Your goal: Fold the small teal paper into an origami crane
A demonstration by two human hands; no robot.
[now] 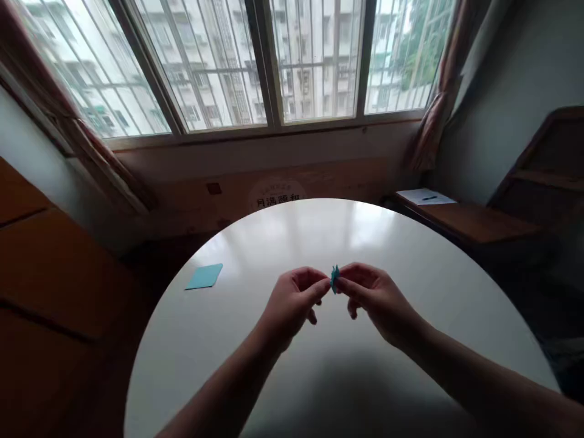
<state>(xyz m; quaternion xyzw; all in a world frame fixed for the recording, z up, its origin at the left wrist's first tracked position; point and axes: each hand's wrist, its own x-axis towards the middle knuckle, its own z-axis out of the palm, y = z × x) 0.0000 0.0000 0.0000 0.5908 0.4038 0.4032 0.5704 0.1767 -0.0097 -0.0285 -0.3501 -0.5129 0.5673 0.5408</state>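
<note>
A small piece of folded teal paper [334, 278] is held up between my two hands, above the white round table [292, 377]. My left hand [296, 298] pinches its left edge between thumb and forefinger. From the other side, my right hand [381, 298] grips it the same way, with its lower fingers curled beneath. The folded shape is small and partly covered by my fingertips, so its exact form is unclear. A flat stack or sheet of square teal paper [204, 276] lies on the table to the left, apart from both hands.
Beyond the table's far edge is a barred window [314, 61] with tied curtains [429, 134]. A wooden chair [493, 220] at the right bears a white paper [425, 196] and a dark pen [429, 198]. An orange-brown cabinet [45, 261] stands at the left.
</note>
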